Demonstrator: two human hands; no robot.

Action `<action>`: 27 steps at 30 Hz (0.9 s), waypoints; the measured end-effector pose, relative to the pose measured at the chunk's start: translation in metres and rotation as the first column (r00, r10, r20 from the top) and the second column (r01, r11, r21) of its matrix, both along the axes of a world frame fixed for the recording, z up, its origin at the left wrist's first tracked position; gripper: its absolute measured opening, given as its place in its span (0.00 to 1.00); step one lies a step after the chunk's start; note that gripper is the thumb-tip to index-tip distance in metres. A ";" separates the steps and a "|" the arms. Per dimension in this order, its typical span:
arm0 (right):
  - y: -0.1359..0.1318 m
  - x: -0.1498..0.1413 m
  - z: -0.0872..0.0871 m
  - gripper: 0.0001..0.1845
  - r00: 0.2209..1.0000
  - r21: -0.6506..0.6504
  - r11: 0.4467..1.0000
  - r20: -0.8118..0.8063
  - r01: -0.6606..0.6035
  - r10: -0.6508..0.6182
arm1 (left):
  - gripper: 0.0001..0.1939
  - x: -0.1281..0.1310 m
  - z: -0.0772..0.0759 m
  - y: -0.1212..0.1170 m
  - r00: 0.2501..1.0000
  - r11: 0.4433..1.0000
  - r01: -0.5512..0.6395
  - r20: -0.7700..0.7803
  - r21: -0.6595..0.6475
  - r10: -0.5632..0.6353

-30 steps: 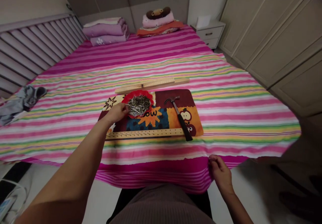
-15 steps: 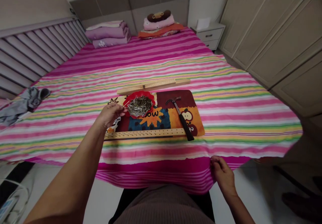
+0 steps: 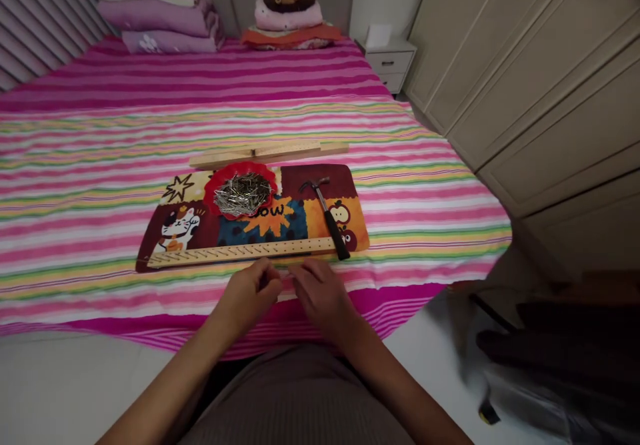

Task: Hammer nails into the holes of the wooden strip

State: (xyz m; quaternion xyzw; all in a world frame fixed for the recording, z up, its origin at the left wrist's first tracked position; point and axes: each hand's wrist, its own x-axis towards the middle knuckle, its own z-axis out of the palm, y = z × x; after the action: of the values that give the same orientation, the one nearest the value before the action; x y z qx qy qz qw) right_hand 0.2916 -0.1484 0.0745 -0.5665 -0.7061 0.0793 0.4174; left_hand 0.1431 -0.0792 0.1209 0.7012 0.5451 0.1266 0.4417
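My left hand [image 3: 251,293] is closed in a pinch just in front of a wooden strip; the nail seen in it earlier is too small to make out now. Beside it, fingertips nearly meeting, my right hand [image 3: 323,296] is curled with its fingers together, and what it may hold is hidden. The perforated wooden strip [image 3: 260,250] carries a row of slanted nails along its left part. A hammer [image 3: 331,221] lies with its black handle end over the strip's right end. Behind the strip, a red scalloped bowl [image 3: 212,199] holds a heap of nails [image 3: 243,193].
A patterned mat [image 3: 295,174] lies under the bowl, strip and hammer on a bed with a striped sheet [image 3: 420,191]. More wooden strips [image 3: 280,154] lie behind the mat. Folded bedding [image 3: 165,21] and a nightstand [image 3: 387,61] stand farther back, with wardrobe doors [image 3: 520,65] at right.
My left hand has left the bowl's edge with a nail and come down toward my body. My right hand has risen from the bed's edge to meet it. The view has shifted right and down.
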 end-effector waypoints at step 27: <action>0.068 0.001 -0.028 0.06 0.866 -0.293 0.954 -0.462 0.056 -0.193 | 0.14 -0.006 -0.068 0.013 0.971 0.974 -0.213 0.130 0.073 0.202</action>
State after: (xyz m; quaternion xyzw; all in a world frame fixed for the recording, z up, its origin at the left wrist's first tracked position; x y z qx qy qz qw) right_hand 0.2931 -0.0805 0.0467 -0.6246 -0.5229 0.2869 0.5040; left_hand 0.1367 -0.0666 0.0528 0.6496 0.5815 0.2382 0.4279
